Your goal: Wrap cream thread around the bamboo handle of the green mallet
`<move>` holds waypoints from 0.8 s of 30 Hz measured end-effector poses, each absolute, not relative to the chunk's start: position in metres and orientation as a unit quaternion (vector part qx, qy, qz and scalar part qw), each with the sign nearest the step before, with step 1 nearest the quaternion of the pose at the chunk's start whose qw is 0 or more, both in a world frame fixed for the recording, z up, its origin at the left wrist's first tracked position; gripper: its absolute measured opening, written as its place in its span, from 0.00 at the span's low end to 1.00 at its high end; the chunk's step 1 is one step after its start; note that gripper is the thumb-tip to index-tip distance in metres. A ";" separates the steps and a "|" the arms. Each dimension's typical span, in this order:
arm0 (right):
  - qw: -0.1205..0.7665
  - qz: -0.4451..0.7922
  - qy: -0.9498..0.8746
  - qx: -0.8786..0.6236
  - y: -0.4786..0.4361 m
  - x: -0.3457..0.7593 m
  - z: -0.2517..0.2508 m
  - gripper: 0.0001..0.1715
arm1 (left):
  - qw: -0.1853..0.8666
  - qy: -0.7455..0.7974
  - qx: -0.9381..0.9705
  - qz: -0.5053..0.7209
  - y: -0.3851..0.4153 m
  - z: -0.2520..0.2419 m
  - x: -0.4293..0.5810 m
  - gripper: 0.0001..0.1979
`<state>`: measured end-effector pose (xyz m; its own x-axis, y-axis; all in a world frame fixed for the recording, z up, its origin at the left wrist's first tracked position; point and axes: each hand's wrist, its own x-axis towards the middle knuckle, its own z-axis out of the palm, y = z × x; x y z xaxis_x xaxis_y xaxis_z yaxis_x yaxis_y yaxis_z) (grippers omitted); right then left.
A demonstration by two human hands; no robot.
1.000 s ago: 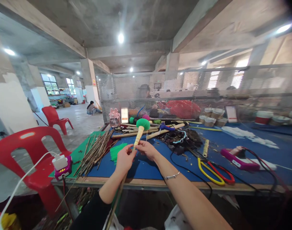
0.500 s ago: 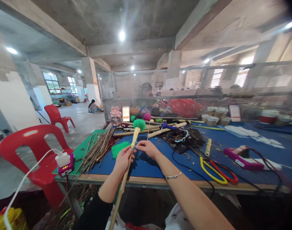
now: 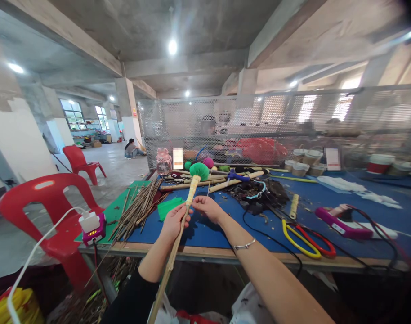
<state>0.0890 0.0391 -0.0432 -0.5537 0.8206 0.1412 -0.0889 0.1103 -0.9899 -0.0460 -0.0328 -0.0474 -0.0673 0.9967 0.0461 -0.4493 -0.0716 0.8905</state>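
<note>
My left hand [image 3: 175, 221] is wrapped round a long bamboo stick [image 3: 168, 270], which slants up and away from me. At its top sits a round green head [image 3: 199, 171], with a pale yellow wrapping [image 3: 192, 189] wound round the neck below. My right hand [image 3: 207, 209] is pinched beside the lower end of that wrapping, close to the left fingers. A thin pale thread [image 3: 209, 183] rises behind the right hand; what lies between the fingertips is very small. A piece of green cloth [image 3: 170, 208] lies on the table just left of the stick.
On the blue tabletop [image 3: 222, 234] lie thin twigs [image 3: 138, 207], shears [image 3: 303, 240] with yellow and red handles, a dark heap [image 3: 269, 193], and a purple device [image 3: 342, 222] with cables. A mesh screen [image 3: 188, 117] stands behind. A red chair [image 3: 53, 198] is at left.
The stick's green head has tilted slightly right and lower in view. Both hands stay at the wrapping, the right fingers still pinched, shifted very little.
</note>
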 end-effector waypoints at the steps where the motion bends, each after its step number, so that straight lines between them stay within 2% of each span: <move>1: 0.369 0.629 -0.631 -0.267 0.039 0.090 -0.042 0.21 | 0.583 0.364 0.377 0.621 -0.034 -0.047 -0.046 0.18; 3: 0.355 0.667 -0.611 -0.235 0.039 0.092 -0.041 0.24 | 0.598 0.360 0.393 0.598 -0.037 -0.046 -0.045 0.16; 6: 0.355 0.674 -0.607 -0.225 0.039 0.093 -0.041 0.22 | 0.613 0.378 0.404 0.564 -0.040 -0.045 -0.043 0.14; 12: 0.348 0.577 -0.692 -0.259 0.044 0.088 -0.047 0.20 | 0.625 0.396 0.396 0.544 -0.034 -0.038 -0.044 0.16; 15: 0.308 0.441 -0.791 -0.292 0.056 0.091 -0.035 0.19 | 0.593 0.407 0.420 0.554 -0.036 -0.023 -0.053 0.18; 19: 0.281 0.156 -0.867 -0.380 0.096 0.103 -0.003 0.08 | 0.567 0.397 0.442 0.571 -0.052 -0.001 -0.069 0.17; 21: 0.291 0.065 -0.852 -0.431 0.127 0.110 0.012 0.13 | 0.565 0.409 0.429 0.574 -0.062 0.005 -0.076 0.18; 24: 0.278 0.016 -0.789 -0.548 0.177 0.123 0.025 0.17 | 0.572 0.425 0.396 0.579 -0.076 0.007 -0.083 0.19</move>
<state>0.1230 0.1774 0.0250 -0.2446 0.8736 0.4207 0.8561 0.3983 -0.3294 -0.0831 -0.0762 0.0065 -0.0329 0.9991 -0.0272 -0.3261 0.0150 0.9452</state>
